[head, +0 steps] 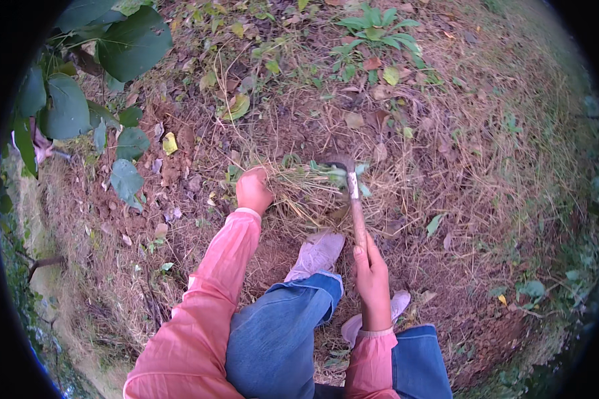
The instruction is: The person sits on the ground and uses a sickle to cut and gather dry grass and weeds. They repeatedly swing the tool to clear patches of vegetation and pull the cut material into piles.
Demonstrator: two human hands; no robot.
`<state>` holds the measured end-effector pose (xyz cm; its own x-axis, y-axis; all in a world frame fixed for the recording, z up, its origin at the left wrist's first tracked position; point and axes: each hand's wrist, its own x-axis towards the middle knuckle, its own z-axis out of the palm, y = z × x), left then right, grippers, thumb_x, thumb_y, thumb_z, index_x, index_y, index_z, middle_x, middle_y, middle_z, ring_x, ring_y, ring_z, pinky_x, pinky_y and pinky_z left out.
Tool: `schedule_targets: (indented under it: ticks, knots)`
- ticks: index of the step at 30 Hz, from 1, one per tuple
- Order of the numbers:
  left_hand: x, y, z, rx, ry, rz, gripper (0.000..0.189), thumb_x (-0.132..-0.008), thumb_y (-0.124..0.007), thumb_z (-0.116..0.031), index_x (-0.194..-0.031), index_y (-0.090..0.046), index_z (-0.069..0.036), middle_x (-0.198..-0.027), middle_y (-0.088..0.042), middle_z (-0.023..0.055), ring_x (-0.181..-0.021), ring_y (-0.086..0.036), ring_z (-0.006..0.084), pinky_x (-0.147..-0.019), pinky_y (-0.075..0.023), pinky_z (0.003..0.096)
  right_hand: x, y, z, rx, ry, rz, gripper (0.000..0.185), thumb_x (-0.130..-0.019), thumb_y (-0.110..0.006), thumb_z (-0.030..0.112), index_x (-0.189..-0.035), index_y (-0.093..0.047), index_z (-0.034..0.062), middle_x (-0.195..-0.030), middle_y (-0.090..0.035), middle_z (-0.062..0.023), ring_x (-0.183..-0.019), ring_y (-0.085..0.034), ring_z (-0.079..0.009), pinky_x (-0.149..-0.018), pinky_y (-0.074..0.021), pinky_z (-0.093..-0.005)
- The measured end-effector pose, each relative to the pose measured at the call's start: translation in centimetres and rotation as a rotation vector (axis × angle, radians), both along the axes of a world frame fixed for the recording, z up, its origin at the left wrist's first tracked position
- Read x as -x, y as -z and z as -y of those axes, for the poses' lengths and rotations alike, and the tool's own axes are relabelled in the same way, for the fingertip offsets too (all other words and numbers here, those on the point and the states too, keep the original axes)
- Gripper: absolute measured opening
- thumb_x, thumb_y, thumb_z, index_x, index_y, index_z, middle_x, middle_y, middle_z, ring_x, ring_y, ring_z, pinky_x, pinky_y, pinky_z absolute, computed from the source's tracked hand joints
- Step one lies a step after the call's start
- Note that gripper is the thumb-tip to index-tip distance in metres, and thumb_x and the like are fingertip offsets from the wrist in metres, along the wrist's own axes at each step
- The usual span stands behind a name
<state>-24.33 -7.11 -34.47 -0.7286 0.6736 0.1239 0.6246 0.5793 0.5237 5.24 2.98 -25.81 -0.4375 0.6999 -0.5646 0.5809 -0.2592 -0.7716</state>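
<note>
My left hand (254, 191) is closed around a bunch of dry grass (304, 187), whose stalks stick out to the right. In my right hand (371, 284) is a sickle; its wooden handle (358, 219) points away from me. The dark sickle blade (337, 162) is blurred and turns left at the far end of the stalks, near some green leaves. Whether it touches the stalks cannot be told. Below the bunch is my foot in a light shoe (319, 252), close to the grass. My other shoe (399, 304) is partly hidden by my right wrist.
Broad green leaves (135, 45) hang from a branch at the upper left. A leafy weed (377, 30) grows farther out. Loose reddish soil (172, 144) shows at the left, and fallen leaves and dry grass cover the slope. A pinkish shape (41, 144) behind the leaves is unclear.
</note>
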Motion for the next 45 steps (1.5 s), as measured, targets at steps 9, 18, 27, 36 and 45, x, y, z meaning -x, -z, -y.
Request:
schedule_targets:
  ticks: [9, 18, 27, 36, 45]
  knots:
    - [-1.3, -4.6, -6.4, -0.307, -0.283, 0.196, 0.032, -0.069, -0.066, 0.001, -0.1, -0.073, -0.007, -0.096, -0.069, 0.0197, -0.089, -0.066, 0.0401, -0.079, -0.0532, 0.0429, 0.1, -0.9, -9.0, -0.424, 0.25, 0.004, 0.052, -0.103, -0.048, 0.026, -0.149, -0.037, 0.0042, -0.118, -0.064, -0.0293, -0.107, -0.066, -0.0394, -0.091, -0.0512, -0.043]
    - [-7.5, -7.6, -15.6, -0.162, 0.242, 0.0, 0.025, -0.072, -0.066, 0.001, -0.097, -0.066, -0.001, -0.103, -0.067, 0.0206, -0.105, -0.062, 0.0404, -0.091, -0.0506, 0.0441, -8.6, 0.8, -4.9, -0.045, 0.262, 0.178, 0.041, -0.103, -0.046, 0.027, -0.138, -0.04, 0.0067, -0.079, -0.063, -0.0189, -0.054, -0.063, -0.0289, -0.047, -0.0513, -0.0405]
    - [-9.7, -6.9, -13.0, 0.028, 0.219, 0.225, 0.029, -0.072, -0.064, -0.001, -0.101, -0.063, 0.003, -0.099, -0.067, 0.0283, -0.098, -0.065, 0.0445, -0.089, -0.0513, 0.0502, -11.0, -2.8, -0.1, 0.93, 0.891, -0.624, 0.009, -0.103, -0.049, 0.026, -0.104, -0.043, 0.0189, -0.068, -0.044, -0.0027, -0.045, -0.036, -0.0076, -0.035, -0.0292, -0.0208]
    - [-6.6, -21.9, -10.4, -0.229, 0.14, -0.04, 0.042, -0.07, -0.071, -0.004, -0.109, -0.057, 0.005, -0.107, -0.061, 0.0271, -0.101, -0.061, 0.0458, -0.089, -0.0503, 0.0495, -3.0, -17.3, -2.3, 0.663, 0.403, -0.623, 0.019, -0.103, -0.05, 0.025, -0.121, -0.044, 0.0193, -0.07, -0.045, -0.0024, -0.045, -0.036, -0.0063, -0.035, -0.0307, -0.0208]
    - [-7.6, -32.0, -6.0, -0.624, -0.002, 0.121, 0.046, -0.071, -0.079, -0.009, -0.111, -0.061, 0.003, -0.102, -0.072, 0.0198, -0.096, -0.069, 0.0346, -0.086, -0.0528, 0.0403, 1.4, -33.3, -2.0, 0.374, 0.114, -0.548, 0.016, -0.103, -0.047, 0.022, -0.117, -0.045, 0.0152, -0.071, -0.045, -0.0028, -0.046, -0.036, -0.0056, -0.036, -0.0302, -0.0206]
